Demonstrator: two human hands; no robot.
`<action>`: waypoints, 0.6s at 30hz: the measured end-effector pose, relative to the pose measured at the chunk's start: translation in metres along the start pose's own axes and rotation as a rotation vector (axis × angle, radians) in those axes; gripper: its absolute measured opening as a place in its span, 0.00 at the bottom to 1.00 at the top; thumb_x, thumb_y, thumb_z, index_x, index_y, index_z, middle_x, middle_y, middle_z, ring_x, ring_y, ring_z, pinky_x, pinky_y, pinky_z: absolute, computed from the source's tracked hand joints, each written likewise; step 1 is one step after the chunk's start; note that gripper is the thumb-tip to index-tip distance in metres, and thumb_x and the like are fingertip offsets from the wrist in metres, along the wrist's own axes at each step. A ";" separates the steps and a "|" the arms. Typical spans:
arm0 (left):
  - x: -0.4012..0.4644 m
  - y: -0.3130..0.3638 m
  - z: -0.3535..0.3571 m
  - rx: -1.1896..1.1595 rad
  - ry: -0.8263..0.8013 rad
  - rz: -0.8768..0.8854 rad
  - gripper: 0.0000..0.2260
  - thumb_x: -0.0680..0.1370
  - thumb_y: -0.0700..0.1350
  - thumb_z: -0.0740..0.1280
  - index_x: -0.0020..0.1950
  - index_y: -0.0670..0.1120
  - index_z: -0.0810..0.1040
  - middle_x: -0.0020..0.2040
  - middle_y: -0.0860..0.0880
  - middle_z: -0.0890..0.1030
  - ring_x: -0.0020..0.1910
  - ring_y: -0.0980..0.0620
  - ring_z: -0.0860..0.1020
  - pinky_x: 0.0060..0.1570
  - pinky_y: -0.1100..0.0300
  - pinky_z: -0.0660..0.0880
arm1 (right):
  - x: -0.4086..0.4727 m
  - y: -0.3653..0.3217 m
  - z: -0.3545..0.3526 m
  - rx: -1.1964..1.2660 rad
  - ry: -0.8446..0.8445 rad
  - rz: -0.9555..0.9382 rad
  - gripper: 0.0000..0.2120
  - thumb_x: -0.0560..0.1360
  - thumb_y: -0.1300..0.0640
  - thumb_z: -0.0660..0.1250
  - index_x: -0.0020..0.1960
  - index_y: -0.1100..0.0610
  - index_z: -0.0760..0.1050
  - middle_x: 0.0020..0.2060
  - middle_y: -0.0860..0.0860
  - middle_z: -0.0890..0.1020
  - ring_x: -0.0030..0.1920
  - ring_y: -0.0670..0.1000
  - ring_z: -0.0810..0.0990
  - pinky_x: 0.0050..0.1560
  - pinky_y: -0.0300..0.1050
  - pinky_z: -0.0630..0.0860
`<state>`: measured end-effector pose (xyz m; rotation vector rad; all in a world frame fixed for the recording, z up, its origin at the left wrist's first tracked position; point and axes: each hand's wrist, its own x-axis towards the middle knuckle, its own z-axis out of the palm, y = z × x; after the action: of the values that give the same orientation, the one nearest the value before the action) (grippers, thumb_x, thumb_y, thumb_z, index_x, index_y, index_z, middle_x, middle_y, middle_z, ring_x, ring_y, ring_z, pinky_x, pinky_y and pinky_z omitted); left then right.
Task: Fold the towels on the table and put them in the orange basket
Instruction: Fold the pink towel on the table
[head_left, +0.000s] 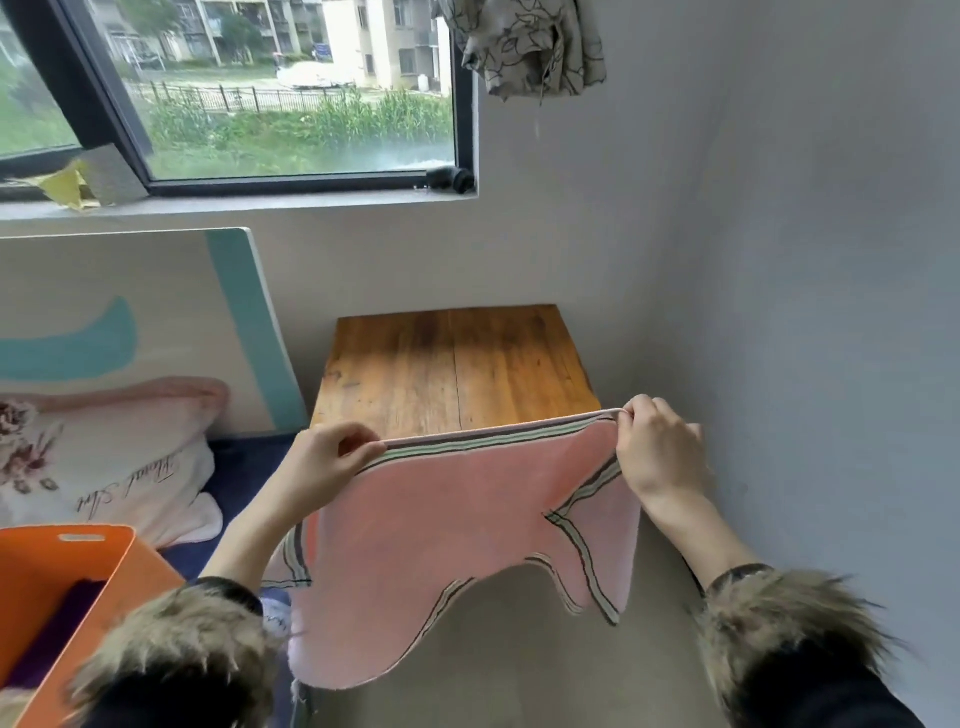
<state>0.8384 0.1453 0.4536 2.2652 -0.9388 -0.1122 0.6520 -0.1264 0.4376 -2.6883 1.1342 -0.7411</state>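
In front of the wooden table (457, 364), pink towel (467, 525) held up in air, not touching the tabletop. Hidden/cut off: orange basket (78, 566) cropped by left and bottom edges, only one corner and a handle slot show; dark purple fabric (57, 639) inside, can't tell what it is. Table's near edge covered by the towel's top hem. Towel's lower part hangs in folds, one striped corner doubled behind at lower left, so full shape unclear. Both forearms end in fur-trimmed dark sleeves (171, 649), bottom of frame cuts them.

Towel vs hands: left hand (322, 462) pinches the top hem at its left end, fingers closed on the striped border. Right hand (654, 447) pinches the top hem at the right corner, fingers closed on it, slightly higher than the left. Hem stretched taut between the two; the rest hangs below the hands. Towel is right of the basket, well apart from it.

Writing: pillow (104, 467) at left, floral print, has cursive script on it, upside down from this view, not readable. White-and-teal board (156, 322) leans on the wall behind the pillow, no text. Patterned cloth (535, 47) hangs top right by the window (291, 88).
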 end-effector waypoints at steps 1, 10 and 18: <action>0.013 -0.006 0.003 0.004 0.005 -0.017 0.06 0.74 0.43 0.71 0.38 0.52 0.78 0.36 0.58 0.78 0.37 0.61 0.75 0.38 0.75 0.67 | 0.013 -0.002 0.011 0.002 -0.025 0.003 0.11 0.80 0.59 0.55 0.52 0.62 0.75 0.49 0.57 0.79 0.50 0.60 0.77 0.51 0.51 0.66; 0.125 -0.052 0.038 0.045 0.006 -0.180 0.04 0.72 0.45 0.72 0.40 0.46 0.81 0.37 0.51 0.80 0.37 0.56 0.75 0.34 0.72 0.66 | 0.117 -0.006 0.104 -0.089 -0.264 0.035 0.15 0.75 0.67 0.55 0.55 0.58 0.76 0.52 0.55 0.78 0.54 0.57 0.75 0.54 0.49 0.65; 0.220 -0.107 0.066 0.072 -0.051 -0.254 0.05 0.74 0.45 0.71 0.43 0.44 0.81 0.40 0.50 0.79 0.40 0.54 0.75 0.35 0.70 0.66 | 0.200 -0.022 0.185 -0.144 -0.391 0.035 0.12 0.77 0.66 0.54 0.54 0.57 0.74 0.50 0.54 0.79 0.52 0.57 0.77 0.52 0.48 0.64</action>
<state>1.0433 0.0191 0.3738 2.4512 -0.6860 -0.2524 0.8753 -0.2641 0.3611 -2.7483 1.1622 -0.1181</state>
